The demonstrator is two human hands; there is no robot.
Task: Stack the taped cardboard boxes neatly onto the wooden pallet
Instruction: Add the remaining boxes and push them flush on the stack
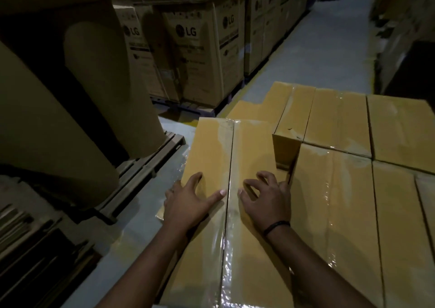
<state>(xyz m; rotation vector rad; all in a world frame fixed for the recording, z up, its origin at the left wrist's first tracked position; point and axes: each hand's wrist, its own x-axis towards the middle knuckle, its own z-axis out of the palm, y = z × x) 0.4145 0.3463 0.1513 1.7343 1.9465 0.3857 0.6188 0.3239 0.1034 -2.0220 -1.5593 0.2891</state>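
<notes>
1. The taped cardboard box (211,157) lies lengthwise under both hands, its long side just beside the stacked boxes (341,213) to the right of the right fingers. The wooden pallet beneath is hidden, so I cannot tell how the box sits on it.
2. The left hand (188,204) rests flat on the lid, fingers (196,178) spread apart and reaching the left edge. The right hand (266,199) presses down on bent, spread fingers (263,175). Neither grips anything.
3. Handling, as a judgement: the board looks stiff and the box long, so it probably wants both hands. The glossy tape seam (227,248) between the two thumbs looks slippery (bare card on either side should hold better). Hold the two long edges or the lower corners, not the lid.
4. Edges: a higher box (286,152) shows a corner just ahead of the right fingers, which could catch a forward slide.
5. Room: left of the left fingers is bare floor (141,232), then big paper rolls (94,84) on their own pallet (146,166), leaving a narrow gap. Far ahead, the aisle (317,55) runs open beside LG cartons (195,55).
</notes>
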